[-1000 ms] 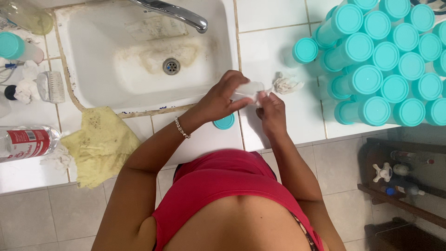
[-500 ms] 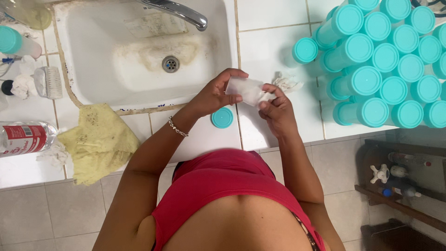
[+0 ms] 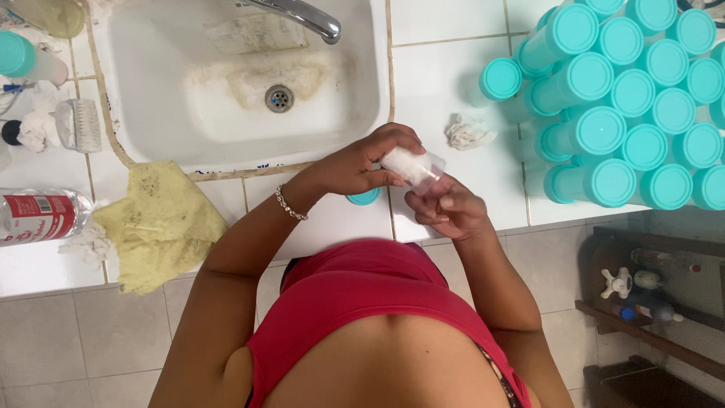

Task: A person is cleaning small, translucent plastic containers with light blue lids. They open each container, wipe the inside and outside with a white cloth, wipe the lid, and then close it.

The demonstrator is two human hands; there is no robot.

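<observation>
Above the white tiled counter's (image 3: 453, 83) front edge, the left hand (image 3: 362, 162) grips a small clear plastic bottle (image 3: 411, 165) from above, fingers wrapped around it. The right hand (image 3: 445, 211) closes on the bottle's lower end from below. A teal round cap (image 3: 365, 198) lies just beneath the left hand.

White tiled surface (image 3: 445, 83) with grey grout lines. White sink (image 3: 151, 113) set in it, stained around drain (image 3: 279, 98); chrome tap (image 3: 302, 13) above. Front wall below surface clad in pale tiles (image 3: 91, 332). Dark wooden shelf (image 3: 649, 332) at lower right. Even, soft light.
</observation>
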